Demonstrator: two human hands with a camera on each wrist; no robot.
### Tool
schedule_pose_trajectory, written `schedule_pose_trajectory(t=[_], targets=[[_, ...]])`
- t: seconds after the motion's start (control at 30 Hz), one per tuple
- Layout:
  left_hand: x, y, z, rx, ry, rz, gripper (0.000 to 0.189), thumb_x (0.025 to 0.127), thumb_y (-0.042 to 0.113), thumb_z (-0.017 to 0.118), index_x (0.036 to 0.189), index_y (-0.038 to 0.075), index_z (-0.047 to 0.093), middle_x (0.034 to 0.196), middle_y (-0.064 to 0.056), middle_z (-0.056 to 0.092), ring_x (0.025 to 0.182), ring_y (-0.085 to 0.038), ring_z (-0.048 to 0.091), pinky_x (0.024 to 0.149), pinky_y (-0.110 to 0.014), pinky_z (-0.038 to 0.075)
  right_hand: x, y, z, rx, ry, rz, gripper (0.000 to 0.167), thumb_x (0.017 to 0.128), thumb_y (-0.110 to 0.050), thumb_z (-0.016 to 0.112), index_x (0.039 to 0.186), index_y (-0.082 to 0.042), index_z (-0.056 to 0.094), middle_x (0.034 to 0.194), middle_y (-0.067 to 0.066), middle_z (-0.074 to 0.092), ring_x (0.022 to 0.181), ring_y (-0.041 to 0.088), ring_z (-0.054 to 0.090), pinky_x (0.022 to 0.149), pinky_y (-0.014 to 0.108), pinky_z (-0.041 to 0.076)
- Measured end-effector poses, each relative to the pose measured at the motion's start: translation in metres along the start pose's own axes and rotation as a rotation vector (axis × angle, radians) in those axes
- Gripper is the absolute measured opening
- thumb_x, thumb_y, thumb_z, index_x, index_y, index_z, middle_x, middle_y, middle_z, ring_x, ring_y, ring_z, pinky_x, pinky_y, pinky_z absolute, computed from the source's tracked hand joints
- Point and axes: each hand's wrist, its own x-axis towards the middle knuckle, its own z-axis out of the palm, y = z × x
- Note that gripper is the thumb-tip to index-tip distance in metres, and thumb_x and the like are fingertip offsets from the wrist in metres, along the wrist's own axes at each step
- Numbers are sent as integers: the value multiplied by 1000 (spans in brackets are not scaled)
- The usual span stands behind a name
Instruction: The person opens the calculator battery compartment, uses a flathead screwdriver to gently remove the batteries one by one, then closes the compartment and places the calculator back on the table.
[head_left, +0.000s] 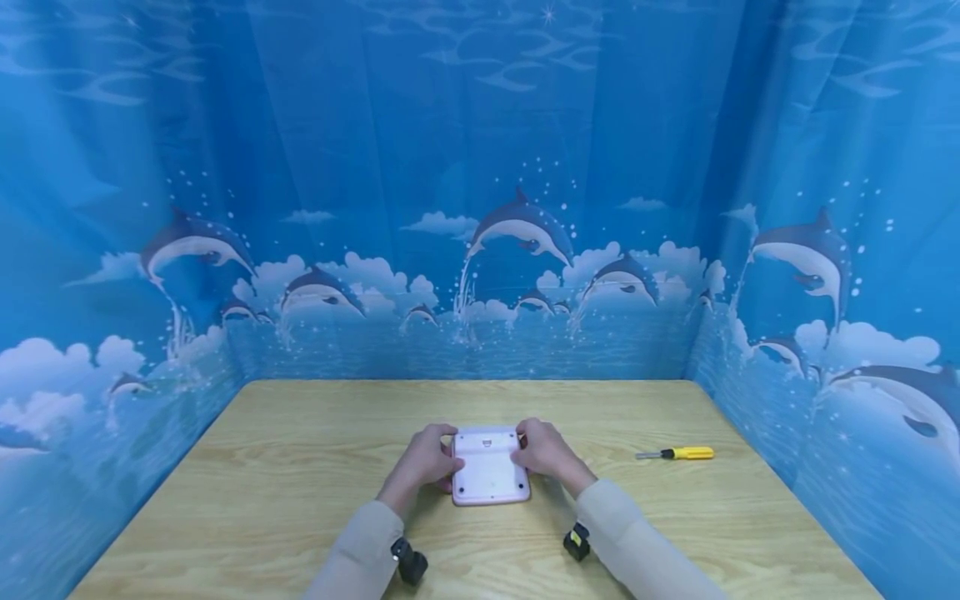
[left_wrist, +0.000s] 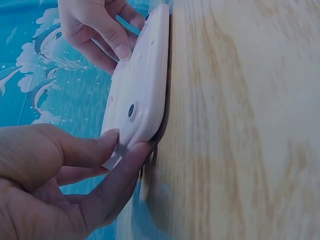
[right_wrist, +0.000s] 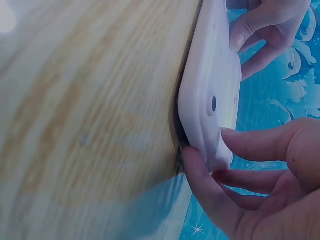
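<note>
A flat, pale pink device that looks like a desk calculator (head_left: 491,479) lies underside up at the middle of the table, with dark round spots near its corners and a small mark near its far edge. My left hand (head_left: 430,458) grips its left side, thumb on the upturned back and fingers around the edge. On the opposite side my right hand (head_left: 546,450) holds it the same way. The left wrist view shows the left thumb and forefinger pinching a rounded corner of the calculator (left_wrist: 142,85). Its face is hidden against the table side.
A yellow-handled screwdriver (head_left: 686,453) lies to the right of the right hand, its shaft pointing left. The wooden table (head_left: 315,483) meets a blue dolphin-print curtain (head_left: 390,208) at the back and both sides. Each sleeve carries a small black wrist camera (head_left: 410,562).
</note>
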Motion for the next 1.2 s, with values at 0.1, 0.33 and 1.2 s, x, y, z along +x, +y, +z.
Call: schedule_pose_trajectory(t=[0.1,0.33,1.2], targets=[[0,1,0,10,7,-6,63,89,-5,72,148,2,50,96,-15,62,65,-23,66,53,-30,61,-1,-1,1,2,-3,4,46,88,-1,73,130,11,60,101,16,69,80,19,63,64,28,59],[1,1,1,4,13,-18,64,89,-5,72,148,2,50,98,-16,61,65,-23,66,53,-30,61,-1,0,1,11,1,3,43,88,-1,73,128,11,61,99,15,68,79,19,62,63,28,58],[0,-6,6,-18,64,-4,63,89,-4,73,148,5,52,99,-15,61,69,-22,66,54,-27,61,0,7,2,52,-20,-48,22,88,1,72,110,7,69,83,10,63,68,18,60,55,25,56]])
